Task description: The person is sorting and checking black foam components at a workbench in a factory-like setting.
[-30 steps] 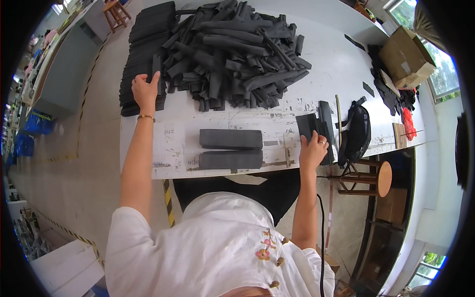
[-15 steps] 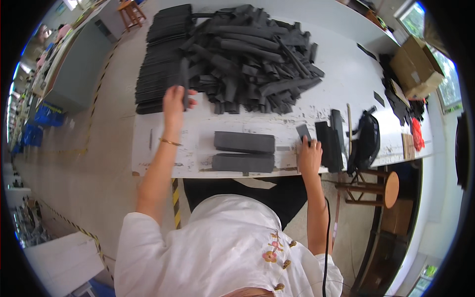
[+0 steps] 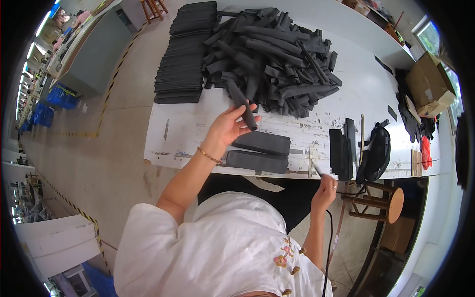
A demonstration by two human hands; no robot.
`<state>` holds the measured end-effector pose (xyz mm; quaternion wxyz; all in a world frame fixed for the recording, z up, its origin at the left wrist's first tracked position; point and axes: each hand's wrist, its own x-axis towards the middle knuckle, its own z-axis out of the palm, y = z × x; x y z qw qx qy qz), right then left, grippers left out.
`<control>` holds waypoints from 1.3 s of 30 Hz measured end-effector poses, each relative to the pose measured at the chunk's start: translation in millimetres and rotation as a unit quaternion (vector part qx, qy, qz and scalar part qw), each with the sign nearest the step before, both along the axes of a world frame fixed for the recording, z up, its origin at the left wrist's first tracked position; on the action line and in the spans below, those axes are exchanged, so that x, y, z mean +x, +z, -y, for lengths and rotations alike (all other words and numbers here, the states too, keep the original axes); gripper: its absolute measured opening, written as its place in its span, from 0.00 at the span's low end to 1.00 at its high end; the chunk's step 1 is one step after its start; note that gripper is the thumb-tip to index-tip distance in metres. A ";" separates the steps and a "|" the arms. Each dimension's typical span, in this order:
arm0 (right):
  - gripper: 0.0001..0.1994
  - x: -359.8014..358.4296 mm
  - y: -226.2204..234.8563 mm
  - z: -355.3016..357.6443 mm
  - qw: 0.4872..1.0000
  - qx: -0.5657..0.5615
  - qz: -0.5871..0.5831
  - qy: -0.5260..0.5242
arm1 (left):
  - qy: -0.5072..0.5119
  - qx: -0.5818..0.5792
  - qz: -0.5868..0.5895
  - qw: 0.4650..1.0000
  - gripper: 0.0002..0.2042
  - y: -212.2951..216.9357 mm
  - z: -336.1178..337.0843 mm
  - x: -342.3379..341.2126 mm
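Observation:
My left hand (image 3: pixel 231 123) grips a rolled dark grey fabric strip (image 3: pixel 241 104) between thumb and fingers, above the table near the front of a loose heap of similar strips (image 3: pixel 277 54). Just below it lie two flat dark grey bundles (image 3: pixel 260 161), one behind the other. Off the table's front edge, my right hand (image 3: pixel 324 193) is closed on a small, thin dark piece (image 3: pixel 317 170), seen nearly edge-on; its kind is unclear. To the left of the heap stands a long row of neatly stacked dark strips (image 3: pixel 183 59).
Black flat pieces (image 3: pixel 340 156) and a black pouch-like bag (image 3: pixel 377 153) lie at the right of the white table (image 3: pixel 173 131). Beside the table is a wooden stool (image 3: pixel 395 205). A cardboard box (image 3: pixel 429 84) sits farther right. A black cable (image 3: pixel 330 237) hangs by my right forearm.
My left hand has come from the stacked row toward the middle, now with a rolled strip in it. My right hand has drawn back toward me with its small piece. The view has shifted.

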<state>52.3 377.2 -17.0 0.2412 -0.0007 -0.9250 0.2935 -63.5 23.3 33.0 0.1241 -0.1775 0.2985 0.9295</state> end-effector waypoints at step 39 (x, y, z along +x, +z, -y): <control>0.17 -62.8 88.9 132.1 0.966 0.090 -0.176 0.164 | 0.029 -0.149 -0.146 0.977 0.29 44.7 -69.7 45.9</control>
